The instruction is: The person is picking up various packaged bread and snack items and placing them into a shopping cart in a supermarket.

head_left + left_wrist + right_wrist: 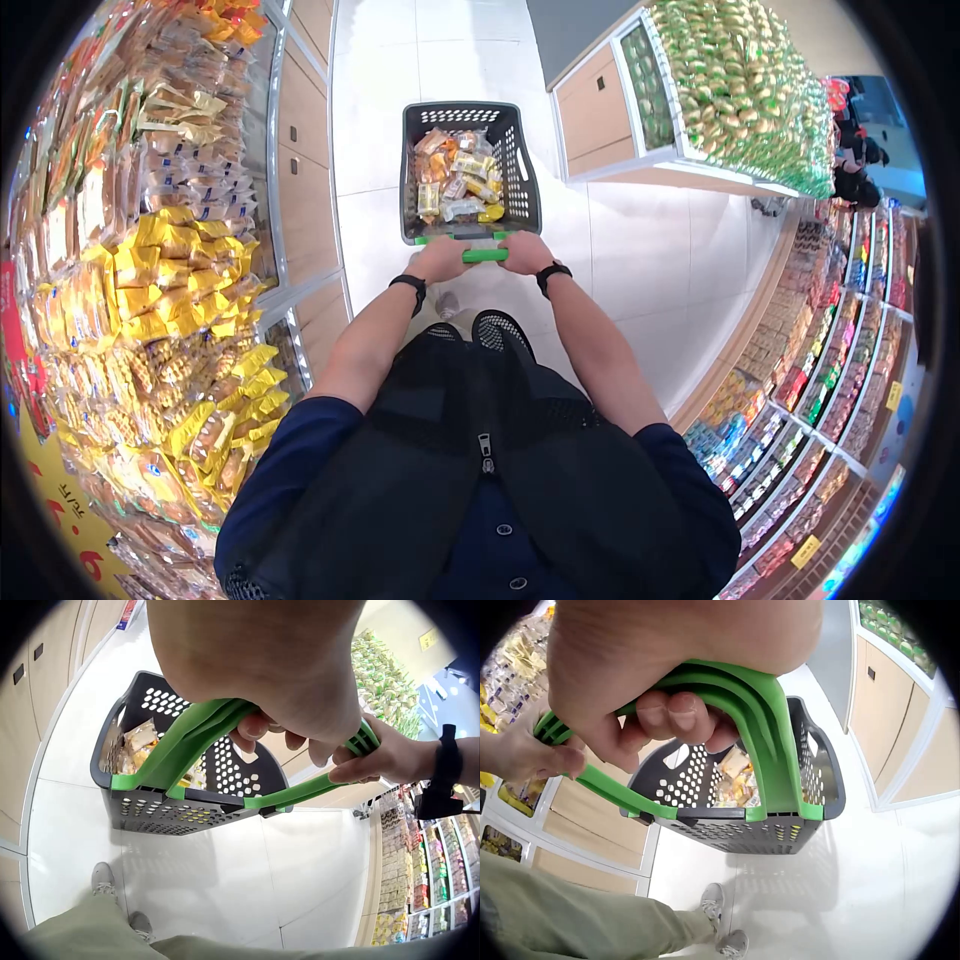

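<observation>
A dark grey shopping basket (528,212) with perforated walls hangs in front of the person. Several wrapped snacks (460,180), in clear and yellow packaging, lie inside it. Its green handle (486,256) runs between the two hands. My left hand (437,259) grips the handle on the left, its curled fingers showing below the palm in the left wrist view. On the right, my right hand (524,253) holds the handle too, and its fingers (682,716) wrap around the green bar in the right wrist view. Both wrists wear black bands.
A long display of packaged snacks (180,270) lines the left side above wooden cabinets (303,130). At the upper right stands a bin of green-wrapped goods (740,90). Stocked shelves (800,390) curve along the right. White tiled floor (640,250) lies between them.
</observation>
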Tool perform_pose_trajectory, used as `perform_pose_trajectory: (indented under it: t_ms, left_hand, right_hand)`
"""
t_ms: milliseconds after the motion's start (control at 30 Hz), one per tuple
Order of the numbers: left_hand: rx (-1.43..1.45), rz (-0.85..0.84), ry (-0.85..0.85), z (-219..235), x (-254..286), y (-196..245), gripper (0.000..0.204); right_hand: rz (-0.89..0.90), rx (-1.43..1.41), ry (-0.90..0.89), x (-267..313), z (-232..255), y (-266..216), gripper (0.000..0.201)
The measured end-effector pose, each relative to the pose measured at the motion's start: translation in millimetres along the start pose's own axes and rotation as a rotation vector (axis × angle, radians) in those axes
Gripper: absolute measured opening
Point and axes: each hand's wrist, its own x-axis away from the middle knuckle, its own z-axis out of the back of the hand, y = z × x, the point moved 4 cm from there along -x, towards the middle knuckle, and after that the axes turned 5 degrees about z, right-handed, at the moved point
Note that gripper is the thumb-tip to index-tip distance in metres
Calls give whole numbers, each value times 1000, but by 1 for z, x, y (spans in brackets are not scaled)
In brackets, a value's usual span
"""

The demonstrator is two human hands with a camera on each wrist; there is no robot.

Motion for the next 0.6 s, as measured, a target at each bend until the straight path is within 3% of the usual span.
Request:
perform_pose_trajectory:
  t_ms: [67,200,367,600]
  left_hand:
    - [21,-19,-1,8,-12,-2,41]
    - [6,-17,68,20,-26,-7,38]
    - [3,18,57,28,-53,-2,32]
    - [-63,164,39,80,-116,33,38]
  right_hand:
    - [-10,30,-48,-8,11,5,22]
    - [38,-13,57,-23,26,16,23]
    - [99,-26,11,-41,44,46,24]
    - [165,-80,20,-81,94,93,25]
